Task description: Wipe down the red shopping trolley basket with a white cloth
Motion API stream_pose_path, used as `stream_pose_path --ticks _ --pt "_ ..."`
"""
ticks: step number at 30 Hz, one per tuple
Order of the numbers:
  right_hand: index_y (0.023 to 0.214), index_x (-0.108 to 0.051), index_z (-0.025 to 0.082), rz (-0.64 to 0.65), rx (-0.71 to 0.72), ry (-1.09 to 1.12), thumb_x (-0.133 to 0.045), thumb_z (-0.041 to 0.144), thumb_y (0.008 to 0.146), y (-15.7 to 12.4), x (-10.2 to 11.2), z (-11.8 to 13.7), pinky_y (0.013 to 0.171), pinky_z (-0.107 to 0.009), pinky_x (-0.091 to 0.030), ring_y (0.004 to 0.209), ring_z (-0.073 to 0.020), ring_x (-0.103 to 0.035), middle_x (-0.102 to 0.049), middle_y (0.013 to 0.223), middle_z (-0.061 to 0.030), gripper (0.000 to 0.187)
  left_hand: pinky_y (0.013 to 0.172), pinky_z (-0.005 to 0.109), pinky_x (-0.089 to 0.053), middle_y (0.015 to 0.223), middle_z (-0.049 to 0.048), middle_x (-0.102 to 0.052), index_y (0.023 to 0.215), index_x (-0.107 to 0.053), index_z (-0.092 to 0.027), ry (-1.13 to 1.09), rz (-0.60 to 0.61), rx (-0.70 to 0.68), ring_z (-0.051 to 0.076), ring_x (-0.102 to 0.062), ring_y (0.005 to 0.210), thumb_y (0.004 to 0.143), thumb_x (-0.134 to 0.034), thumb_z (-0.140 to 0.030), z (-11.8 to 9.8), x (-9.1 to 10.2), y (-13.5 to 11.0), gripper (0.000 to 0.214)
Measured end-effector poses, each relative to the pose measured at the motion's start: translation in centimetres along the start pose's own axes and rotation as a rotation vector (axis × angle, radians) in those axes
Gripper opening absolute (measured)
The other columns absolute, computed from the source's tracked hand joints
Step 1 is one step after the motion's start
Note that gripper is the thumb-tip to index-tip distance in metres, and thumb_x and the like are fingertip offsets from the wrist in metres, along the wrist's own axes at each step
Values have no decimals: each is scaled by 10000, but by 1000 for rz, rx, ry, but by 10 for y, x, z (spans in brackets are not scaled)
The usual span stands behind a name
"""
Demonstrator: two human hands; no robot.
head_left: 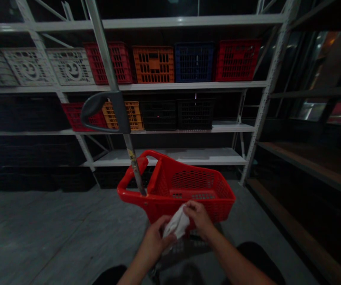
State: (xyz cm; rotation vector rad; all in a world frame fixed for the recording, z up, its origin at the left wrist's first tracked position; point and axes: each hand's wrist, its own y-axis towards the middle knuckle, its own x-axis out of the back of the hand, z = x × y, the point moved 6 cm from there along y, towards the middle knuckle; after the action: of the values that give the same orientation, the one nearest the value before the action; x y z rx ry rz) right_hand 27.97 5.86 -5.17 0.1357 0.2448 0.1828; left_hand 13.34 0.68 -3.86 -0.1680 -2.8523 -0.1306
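Observation:
Between my two hands is a crumpled white cloth or tissue (177, 224); its exact kind is not clear. My left hand (157, 237) pinches its lower left end. The fingers of my right hand (198, 215) are closed on its upper right corner. Just beyond my hands stands a red plastic shopping cart (185, 202), its basket walls pierced with holes. A metal pole (134, 162) with a grey loop handle (119, 113) rises at the cart's left end, by the red push handle (125, 193).
A white metal shelf rack (170, 86) spans the back. It holds white, red, orange, blue and black crates, among them an orange crate (153, 64) and a blue crate (194, 62). Darker shelving (307, 162) runs along the right. Grey floor (54, 229) extends to the left.

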Motion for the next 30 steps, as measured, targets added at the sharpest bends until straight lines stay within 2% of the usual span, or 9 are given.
stream_pose_path --ticks 3,8,12,15,17,21,24,28,30 --pt "681 -469 184 25 37 -44 -580 440 720 -2 -1 10 434 -179 -255 441 -66 -334 -398 512 80 281 669 238 -415 748 -21 -608 792 -562 -177 57 28 25 152 -534 725 469 -732 -257 7 0 -1 373" --pt "739 -517 184 237 202 -426 -526 304 793 -15 -24 30 486 -186 -307 509 -85 -408 -443 564 60 132 610 231 -394 732 -7 -593 817 -549 -158 -250 215 71 133 -513 676 503 -723 -418 16 -12 -2 444" --pt "769 -537 184 268 445 -710 -486 246 831 -22 -36 53 669 -233 -407 721 -132 -526 -569 771 -8 101 594 231 -381 689 10 -612 768 -616 -121 -149 161 112 125 -503 628 568 -696 -376 28 -9 -1 334" --pt "833 -548 185 270 555 -807 -454 200 849 -33 -45 61 830 -293 -421 918 -166 -550 -604 943 -52 97 515 218 -337 572 -5 -576 645 -619 -109 -192 41 183 100 -462 524 627 -635 -355 37 0 -1 247" --pt "1005 -548 193 331 590 -872 -455 191 857 -47 -56 55 951 -335 -378 1091 -182 -503 -597 1093 -68 175 481 208 -320 519 -14 -556 610 -604 -113 -326 -48 229 87 -446 478 623 -619 -292 39 5 -3 180" --pt "1362 -294 197 470 654 -997 -605 298 785 -70 -77 32 1054 -411 -295 1267 -237 -348 -457 1323 -108 663 474 181 -351 503 -30 -536 640 -593 -122 -731 -59 311 59 -451 451 611 -589 -169 34 4 -8 55" --pt "1375 -284 240 572 698 -997 -550 182 818 -70 -82 20 1087 -423 -234 1244 -202 -390 -438 1344 -69 619 634 194 -442 673 11 -620 744 -608 -117 -933 -3 403 76 -561 603 571 -551 -83 29 6 -14 186" --pt "1283 -448 266 642 694 -847 -455 117 853 -45 -75 27 1028 -301 -354 1189 -135 -458 -487 1305 -16 455 803 354 -466 924 80 -662 1120 -510 -132 -760 57 327 170 -628 770 624 -513 -162 12 36 -18 497" --pt "1307 -414 264 543 687 -798 -400 80 855 -23 -74 38 1008 -286 -382 1193 -121 -451 -479 1312 -7 489 872 425 -434 998 91 -654 1227 -422 -159 -453 -108 149 219 -621 884 700 -509 -283 -1 72 -11 548"
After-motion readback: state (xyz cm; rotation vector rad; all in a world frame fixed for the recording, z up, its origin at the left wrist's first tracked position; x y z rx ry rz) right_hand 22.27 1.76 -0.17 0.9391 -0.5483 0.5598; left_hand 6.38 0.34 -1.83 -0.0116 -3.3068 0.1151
